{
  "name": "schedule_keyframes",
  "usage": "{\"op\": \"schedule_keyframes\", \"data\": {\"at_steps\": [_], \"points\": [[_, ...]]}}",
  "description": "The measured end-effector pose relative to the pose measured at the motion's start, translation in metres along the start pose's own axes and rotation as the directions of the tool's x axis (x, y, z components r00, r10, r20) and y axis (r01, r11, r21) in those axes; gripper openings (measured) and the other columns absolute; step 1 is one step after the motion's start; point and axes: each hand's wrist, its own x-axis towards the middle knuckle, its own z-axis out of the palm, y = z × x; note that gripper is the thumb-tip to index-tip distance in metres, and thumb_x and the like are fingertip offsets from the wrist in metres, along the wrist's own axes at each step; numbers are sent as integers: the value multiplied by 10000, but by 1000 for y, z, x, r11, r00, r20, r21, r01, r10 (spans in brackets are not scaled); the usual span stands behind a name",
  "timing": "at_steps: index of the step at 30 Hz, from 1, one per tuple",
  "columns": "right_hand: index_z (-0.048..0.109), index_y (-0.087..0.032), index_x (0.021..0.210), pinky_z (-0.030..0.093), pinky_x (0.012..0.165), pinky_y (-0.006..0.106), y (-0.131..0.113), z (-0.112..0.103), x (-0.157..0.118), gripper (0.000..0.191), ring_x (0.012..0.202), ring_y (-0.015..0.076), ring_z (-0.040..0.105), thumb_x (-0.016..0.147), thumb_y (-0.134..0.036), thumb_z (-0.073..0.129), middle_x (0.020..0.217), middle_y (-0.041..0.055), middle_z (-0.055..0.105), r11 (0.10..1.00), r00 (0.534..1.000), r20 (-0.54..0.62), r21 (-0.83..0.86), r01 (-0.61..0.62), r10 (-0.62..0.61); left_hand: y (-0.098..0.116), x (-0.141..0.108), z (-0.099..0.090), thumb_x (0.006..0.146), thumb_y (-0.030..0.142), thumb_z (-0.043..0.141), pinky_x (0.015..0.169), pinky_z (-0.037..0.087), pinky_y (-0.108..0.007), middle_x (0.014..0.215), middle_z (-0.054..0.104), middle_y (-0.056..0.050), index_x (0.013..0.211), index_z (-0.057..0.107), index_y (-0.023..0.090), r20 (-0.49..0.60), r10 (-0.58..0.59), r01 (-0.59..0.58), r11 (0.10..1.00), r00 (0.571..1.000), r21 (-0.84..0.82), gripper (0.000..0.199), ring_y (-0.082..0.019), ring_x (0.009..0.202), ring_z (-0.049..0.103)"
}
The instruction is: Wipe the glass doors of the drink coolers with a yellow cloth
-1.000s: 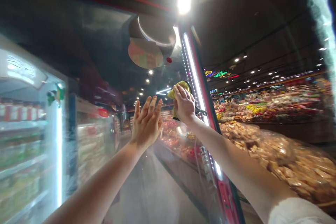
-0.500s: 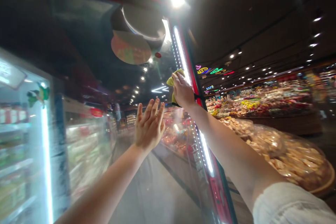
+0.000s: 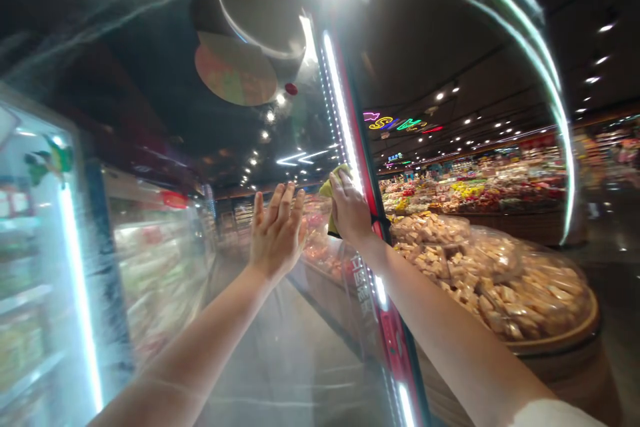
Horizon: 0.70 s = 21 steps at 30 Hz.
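Observation:
A large glass door (image 3: 295, 347) fills the left and middle of the head view, full of reflections. My left hand (image 3: 277, 233) is open, palm toward the glass and fingers pointing up, seemingly resting on it. To its right, my right hand (image 3: 353, 210) presses a yellow-green cloth (image 3: 334, 213) against the glass beside the door's red frame (image 3: 395, 340). Part of the cloth is hidden under the fingers. A bright light strip (image 3: 343, 107) runs along that frame. There is a dark band at my right wrist.
Right of the frame, a rounded display stand (image 3: 560, 340) holds many packaged goods (image 3: 530, 287). Farther back are colourful produce displays (image 3: 480, 190) and neon signs (image 3: 395, 122). On the left, lit shelves (image 3: 30, 307) show in or through the glass.
My right hand has slid down along the frame with the cloth. The left hand stays flat and open, shifted slightly left in view as the camera moved.

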Motion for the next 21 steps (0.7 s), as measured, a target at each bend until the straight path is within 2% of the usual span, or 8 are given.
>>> {"op": "schedule_keyframes", "data": {"at_steps": [3, 5, 8, 11, 14, 17, 21], "points": [[465, -208, 1525, 451, 1157, 483, 3, -2, -27, 644, 1415, 278, 477, 909, -21, 439, 1563, 123, 479, 1000, 999, 35, -10, 3, -3, 1, -2, 1, 981, 235, 476, 1253, 175, -626, 1599, 404, -200, 1526, 409, 132, 7, -13, 13, 1000, 1000, -3, 559, -329, 1522, 317], [523, -204, 1487, 447, 1160, 464, 7, -9, -34, 620, 1392, 271, 497, 899, -20, 450, 1525, 125, 523, 1000, 998, 50, 1, 30, -30, 2, -3, 4, 983, 227, 462, 1254, 171, -624, 1600, 406, -192, 1531, 402, 140, 11, -10, 10, 1000, 1000, -11, 558, -323, 1525, 312], [603, -255, 1412, 447, 1154, 453, 20, -21, -33, 525, 1381, 260, 507, 933, -76, 483, 1512, 85, 544, 998, 998, -7, -3, 70, -70, 5, -5, 12, 975, 211, 466, 1258, 156, -622, 1612, 390, -176, 1570, 334, 163, 14, 5, -5, 1000, 1000, -27, 611, -312, 1534, 292], [641, -295, 1351, 428, 1165, 490, 38, -26, -30, 431, 1423, 270, 471, 964, -145, 522, 1560, 44, 497, 996, 993, -98, -62, 64, -70, 10, -7, 19, 954, 201, 496, 1259, 135, -633, 1625, 365, -170, 1615, 213, 182, 21, 7, -6, 999, 1000, -47, 719, -311, 1540, 275], [666, -294, 1313, 433, 1166, 506, 53, -19, -27, 379, 1465, 275, 425, 977, -177, 537, 1556, 41, 504, 994, 994, -69, -80, 75, -80, 14, -8, 21, 943, 199, 512, 1266, 110, -627, 1629, 353, -176, 1622, 180, 170, 38, 9, -7, 998, 999, -61, 756, -310, 1547, 253], [669, -301, 1316, 412, 1197, 487, 57, -12, -3, 381, 1491, 252, 388, 987, -181, 520, 1544, 31, 513, 995, 994, -52, -49, 92, -94, 15, -9, 19, 930, 188, 532, 1274, 99, -611, 1636, 340, -172, 1621, 188, 176, 31, 19, -17, 998, 999, -65, 772, -299, 1554, 231], [649, -278, 1345, 378, 1214, 529, 50, -12, 62, 392, 1504, 274, 356, 986, -188, 521, 1571, 46, 477, 997, 993, -116, -65, 27, -35, 14, -9, 16, 927, 169, 534, 1281, 99, -597, 1629, 357, -163, 1618, 203, 187, -5, 38, -38, 998, 999, -59, 765, -284, 1555, 232]]}}
